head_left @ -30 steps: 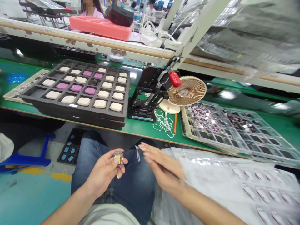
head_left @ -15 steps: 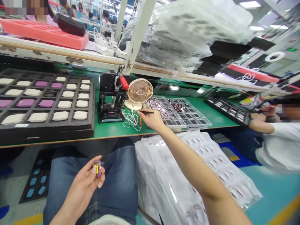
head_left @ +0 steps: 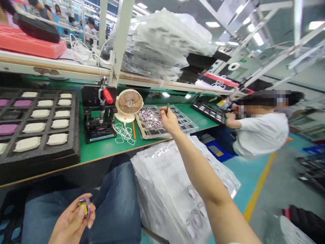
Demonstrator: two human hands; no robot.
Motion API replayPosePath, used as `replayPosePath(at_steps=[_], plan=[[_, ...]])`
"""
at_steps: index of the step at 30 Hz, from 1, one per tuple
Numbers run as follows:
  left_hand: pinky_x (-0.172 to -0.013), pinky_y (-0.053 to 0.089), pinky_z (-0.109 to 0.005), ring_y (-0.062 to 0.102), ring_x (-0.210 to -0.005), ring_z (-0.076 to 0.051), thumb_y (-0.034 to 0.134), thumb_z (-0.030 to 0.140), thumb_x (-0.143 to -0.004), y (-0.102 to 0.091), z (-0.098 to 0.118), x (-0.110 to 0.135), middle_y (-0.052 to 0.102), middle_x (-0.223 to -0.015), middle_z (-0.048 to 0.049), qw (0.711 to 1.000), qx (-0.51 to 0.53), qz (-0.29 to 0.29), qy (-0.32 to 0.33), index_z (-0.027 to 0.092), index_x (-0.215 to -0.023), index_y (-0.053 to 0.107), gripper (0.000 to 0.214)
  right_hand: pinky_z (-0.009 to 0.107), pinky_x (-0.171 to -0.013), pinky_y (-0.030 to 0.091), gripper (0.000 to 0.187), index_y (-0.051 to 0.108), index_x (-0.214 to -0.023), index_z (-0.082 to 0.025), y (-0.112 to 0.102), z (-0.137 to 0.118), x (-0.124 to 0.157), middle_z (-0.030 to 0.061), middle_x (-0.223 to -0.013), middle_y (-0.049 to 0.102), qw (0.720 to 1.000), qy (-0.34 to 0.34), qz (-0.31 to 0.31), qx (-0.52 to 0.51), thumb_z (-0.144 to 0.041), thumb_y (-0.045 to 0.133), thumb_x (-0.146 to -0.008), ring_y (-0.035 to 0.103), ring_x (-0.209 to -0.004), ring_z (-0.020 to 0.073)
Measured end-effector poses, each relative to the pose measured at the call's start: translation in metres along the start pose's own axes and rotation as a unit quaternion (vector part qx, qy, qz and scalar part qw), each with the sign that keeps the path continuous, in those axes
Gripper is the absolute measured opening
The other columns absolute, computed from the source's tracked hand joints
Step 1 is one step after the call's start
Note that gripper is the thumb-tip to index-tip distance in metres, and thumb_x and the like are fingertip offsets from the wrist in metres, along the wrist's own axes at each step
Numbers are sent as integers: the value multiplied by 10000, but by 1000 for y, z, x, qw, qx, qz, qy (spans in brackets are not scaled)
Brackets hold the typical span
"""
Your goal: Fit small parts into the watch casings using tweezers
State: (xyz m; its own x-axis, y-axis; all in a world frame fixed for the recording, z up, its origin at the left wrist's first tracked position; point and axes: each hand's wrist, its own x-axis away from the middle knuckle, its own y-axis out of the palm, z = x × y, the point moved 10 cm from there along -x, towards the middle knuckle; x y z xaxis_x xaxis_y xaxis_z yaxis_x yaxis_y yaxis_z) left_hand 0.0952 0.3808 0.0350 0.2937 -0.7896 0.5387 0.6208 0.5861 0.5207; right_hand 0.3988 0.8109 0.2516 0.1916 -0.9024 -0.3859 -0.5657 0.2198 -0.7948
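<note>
Above my lap, my left hand (head_left: 76, 217) pinches a small purple device shell (head_left: 87, 206) with a yellow part inside it. My right hand (head_left: 169, 120) reaches out over the clear compartment tray (head_left: 166, 135) on the bench. Its fingers are closed on a thin dark pen-like tool (head_left: 167, 108), whose kind I cannot make out. Below and left of that hand, a pile of small shiny pieces (head_left: 149, 118) fills part of the tray. White loop-shaped gaskets (head_left: 124, 133) lie in a tangle left of the tray, beside an orange stick (head_left: 134, 129).
A black hand press (head_left: 99, 115) with a red handle and a beige fan (head_left: 129, 105) stand on the bench. Black foam trays (head_left: 72, 144) hold white and purple shells at left. Plastic-wrapped sheets (head_left: 162, 183) are stacked beside my legs. A person in a white shirt (head_left: 261, 135) sits at right.
My right hand has moved right with the dark tool, from beside the gaskets to over the clear tray. The view has turned right. My left hand still holds the purple shell.
</note>
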Motion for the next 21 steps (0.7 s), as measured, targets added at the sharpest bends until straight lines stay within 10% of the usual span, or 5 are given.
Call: replayPosePath(at_steps=[7, 12, 21], plan=[[-687, 600, -318, 766, -907, -281, 862, 307, -805, 10, -24, -21, 796, -1212, -168, 994, 55, -70, -67, 226, -1216, 784, 427, 470, -998, 544, 302, 717, -1059, -151, 5, 73, -23, 64, -1069, 737, 976, 126, -87, 153, -450, 700, -1014, 703, -1033, 239], [-841, 654, -374, 689, -1264, -395, 802, 361, -873, 11, -38, -22, 687, -1437, -177, 984, 91, -85, -126, 239, -1456, 644, 616, 461, -978, 570, 321, 709, -1143, -156, 33, 84, -26, 71, -1127, 724, 969, 129, -132, 164, -453, 698, -1022, 703, -1045, 237], [-871, 668, -308, 776, -1112, -314, 843, 227, -843, 13, -19, -17, 763, -1319, -146, 992, 88, -52, -71, 281, -1612, 436, 872, 441, -948, 589, 332, 710, -1161, -145, 32, 89, -24, 60, -1099, 739, 972, 126, -125, 153, -451, 685, -1034, 720, -1006, 231]])
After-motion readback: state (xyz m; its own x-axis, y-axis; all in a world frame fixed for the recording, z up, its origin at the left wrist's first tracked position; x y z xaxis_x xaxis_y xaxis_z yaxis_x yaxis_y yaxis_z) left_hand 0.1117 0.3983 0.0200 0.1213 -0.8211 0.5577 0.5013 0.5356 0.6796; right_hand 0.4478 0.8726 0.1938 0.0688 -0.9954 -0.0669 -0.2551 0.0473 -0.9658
